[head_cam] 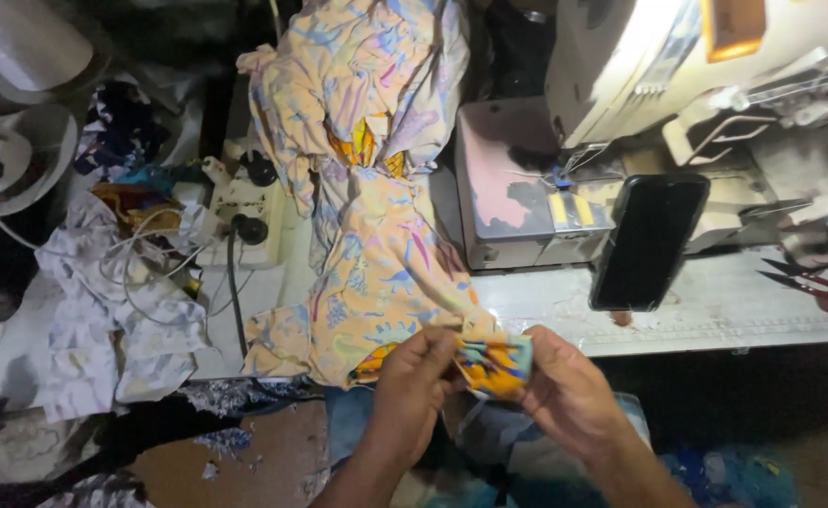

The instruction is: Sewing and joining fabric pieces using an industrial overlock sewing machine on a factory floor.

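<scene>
We see the printed fabric (376, 235) running away toward the top edge, cut off; left hand (412, 386) and right hand (564, 390) both pinch its near, partly hidden end.

You look down on a pale, worn worktable (715, 315) that runs across the scene, with a stained, scuffed top. At the far right a cream sewing machine (639, 66) stands on it and catches the brightest light; everything else sits in dim shadow. A black phone (649, 240) leans against the machine's base, screen dark. Red-handled scissors (813, 282) lie near the right edge. On the left you have a white power strip (244, 212) with black plugs, tangled white cables (141, 273) and heaps of fabric scraps (103, 339). At the far left stands a white thread cone (28, 42). Below the table's near edge the floor is dark, with brown cardboard (235, 452) lying at the left.
</scene>
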